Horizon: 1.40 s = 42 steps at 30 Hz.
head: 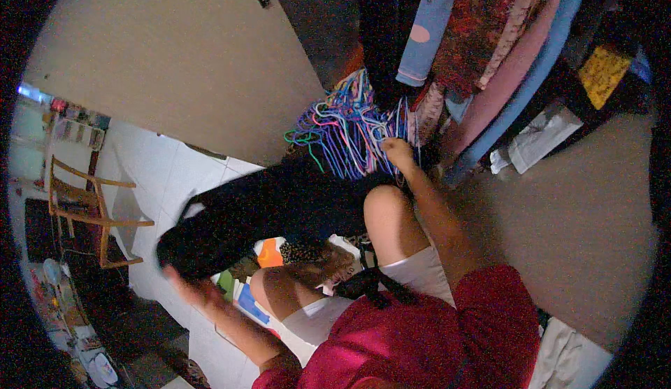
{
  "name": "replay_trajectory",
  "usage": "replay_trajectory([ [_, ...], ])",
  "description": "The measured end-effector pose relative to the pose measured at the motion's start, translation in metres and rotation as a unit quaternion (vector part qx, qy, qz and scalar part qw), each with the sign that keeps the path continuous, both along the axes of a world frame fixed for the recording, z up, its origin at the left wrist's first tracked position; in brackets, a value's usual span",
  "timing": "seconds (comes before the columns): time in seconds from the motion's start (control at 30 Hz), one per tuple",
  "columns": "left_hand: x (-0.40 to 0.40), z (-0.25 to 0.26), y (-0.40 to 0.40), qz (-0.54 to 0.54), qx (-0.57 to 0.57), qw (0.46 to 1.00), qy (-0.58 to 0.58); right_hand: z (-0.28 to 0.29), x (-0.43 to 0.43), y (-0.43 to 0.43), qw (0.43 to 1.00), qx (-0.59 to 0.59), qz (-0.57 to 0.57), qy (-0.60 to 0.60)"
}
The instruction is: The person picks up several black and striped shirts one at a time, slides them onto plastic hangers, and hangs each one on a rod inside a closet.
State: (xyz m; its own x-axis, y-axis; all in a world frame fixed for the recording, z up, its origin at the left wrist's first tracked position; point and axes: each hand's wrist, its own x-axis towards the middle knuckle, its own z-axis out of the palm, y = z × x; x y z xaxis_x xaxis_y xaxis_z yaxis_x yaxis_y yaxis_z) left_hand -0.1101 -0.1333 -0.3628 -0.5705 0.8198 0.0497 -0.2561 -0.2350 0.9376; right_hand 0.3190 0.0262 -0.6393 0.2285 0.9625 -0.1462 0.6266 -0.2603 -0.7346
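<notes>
A long black garment (272, 200) stretches across my view in front of my knees. My left hand (196, 292), slightly blurred, holds its left end, fingers partly hidden by the cloth. My right hand (397, 153) is closed at the right side of a dense bunch of coloured wire-like hangers (346, 124), apparently on a pale hanger. Blue, purple, white, pink and green show among them. The garment's right end lies beneath the hangers, and its join with any hanger is hidden. Folded cloth in orange (270, 252) and patterned brown shows between my knees.
Hanging clothes, among them a blue sleeve (427, 38) and a pink garment (524, 79), crowd the upper right. A large beige panel (183, 58) stands at the upper left, another panel (576, 221) at the right. A wooden chair (97, 205) stands on the white tiled floor (173, 179).
</notes>
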Motion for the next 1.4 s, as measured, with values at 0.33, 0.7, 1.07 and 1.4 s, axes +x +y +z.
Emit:
replay_trajectory([
  [0.33,0.073,-0.013,0.052,-0.146,-0.332,0.915,0.174,-0.282,0.059,-0.037,0.998,0.058,0.030,-0.025],
  [0.7,0.069,-0.099,0.042,-0.199,-0.402,0.760,0.471,-0.161,0.081,-0.023,0.956,0.143,-0.243,-0.084],
  [1.07,0.088,-0.083,0.056,-0.166,-0.327,0.776,0.513,-0.003,0.033,-0.047,0.957,-0.085,-0.265,-0.086],
  [1.4,0.066,-0.020,0.045,-0.070,-0.260,0.821,0.504,-0.054,0.042,-0.030,0.974,0.081,-0.180,-0.115],
])
